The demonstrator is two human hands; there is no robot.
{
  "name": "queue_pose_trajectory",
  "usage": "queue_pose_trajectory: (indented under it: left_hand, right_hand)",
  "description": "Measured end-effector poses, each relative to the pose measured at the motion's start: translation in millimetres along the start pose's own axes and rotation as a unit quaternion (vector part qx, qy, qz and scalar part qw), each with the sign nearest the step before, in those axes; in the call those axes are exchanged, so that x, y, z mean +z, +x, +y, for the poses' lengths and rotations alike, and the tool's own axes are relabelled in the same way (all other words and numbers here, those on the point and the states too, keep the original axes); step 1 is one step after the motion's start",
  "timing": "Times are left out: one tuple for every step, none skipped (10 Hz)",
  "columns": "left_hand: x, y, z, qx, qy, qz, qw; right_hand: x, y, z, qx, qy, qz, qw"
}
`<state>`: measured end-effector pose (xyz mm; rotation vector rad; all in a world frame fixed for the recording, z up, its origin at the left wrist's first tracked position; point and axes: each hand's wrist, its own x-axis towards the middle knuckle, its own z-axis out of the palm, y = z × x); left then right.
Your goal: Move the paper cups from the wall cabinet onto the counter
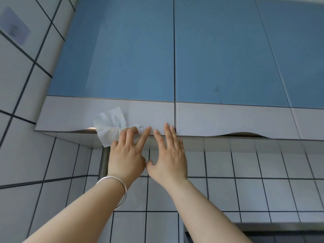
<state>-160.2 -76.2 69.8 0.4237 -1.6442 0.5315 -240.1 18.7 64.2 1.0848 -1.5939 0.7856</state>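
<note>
Two hands reach up to the bottom edge of the wall cabinet (112, 55), whose blue doors are shut, so the paper cups are out of sight, presumably behind them. The left hand (125, 155) pins a crumpled white tissue (109, 125) against the pale lower strip of the left door, its outer fingers curled over the paper and its forefinger stretched along the edge; a silver bangle (115, 190) circles that wrist. The right hand (168, 155) lies flat beside it, fingers straight and slightly spread, tips at the door's lip, holding nothing, probably feeling for a grip. Below the doors the tiled wall (245, 172) stands bare, leaving room to swing them outward. The counter is not visible.
</note>
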Motion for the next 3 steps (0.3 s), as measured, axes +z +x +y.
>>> queue_pose_trajectory:
  left_hand:
    - [-14, 0, 10, -0.024, -0.034, -0.052, 0.998]
    - [-30, -6, 13, -0.036, -0.069, -0.059, 0.995]
    - [-45, -31, 15, -0.042, -0.139, -0.026, 0.989]
  right_hand:
    - [-5, 0, -3, 0.012, -0.031, -0.034, 0.999]
    - [-19, 3, -12, 0.03, -0.045, -0.066, 0.996]
    - [-23, -14, -24, 0.014, -0.018, -0.034, 0.999]
